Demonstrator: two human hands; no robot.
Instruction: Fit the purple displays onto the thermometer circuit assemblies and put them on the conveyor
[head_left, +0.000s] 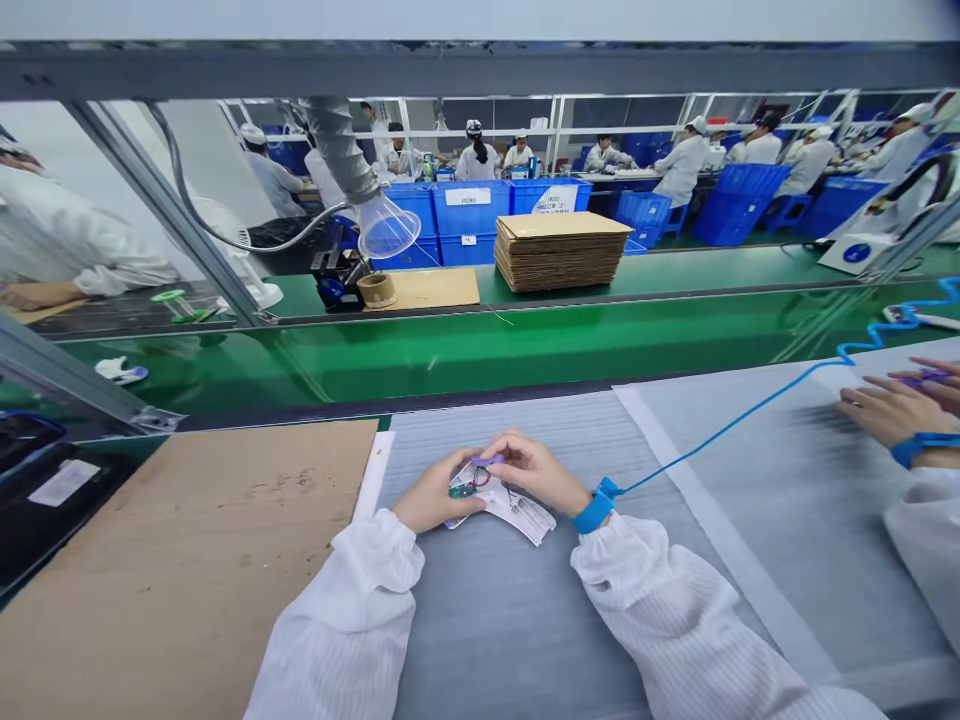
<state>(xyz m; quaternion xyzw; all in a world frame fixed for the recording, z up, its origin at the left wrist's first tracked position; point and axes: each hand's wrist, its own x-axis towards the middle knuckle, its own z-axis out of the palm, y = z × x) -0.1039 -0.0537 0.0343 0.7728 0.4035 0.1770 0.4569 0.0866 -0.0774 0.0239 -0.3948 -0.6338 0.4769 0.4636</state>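
Observation:
A curved white plastic part (521, 512) with a small green circuit board (463, 490) and thin wires is held over the foam-covered bench (510, 620). My left hand (439, 492) grips its left end, thumb along the lower edge. At the top, my right hand (536, 468) has its fingers closed on a small purple piece (487, 461) beside the wires. A blue wrist strap (596, 506) with a cord circles my right wrist.
Brown cardboard (225, 520) lies at left, a black tray (60, 490) beyond it. Another person's hands (892, 405) are at right. Behind the green conveyor (450, 350) stand stacked cardboard sheets (562, 255), a tape roll (376, 290) and a funnel-ended hose (386, 228).

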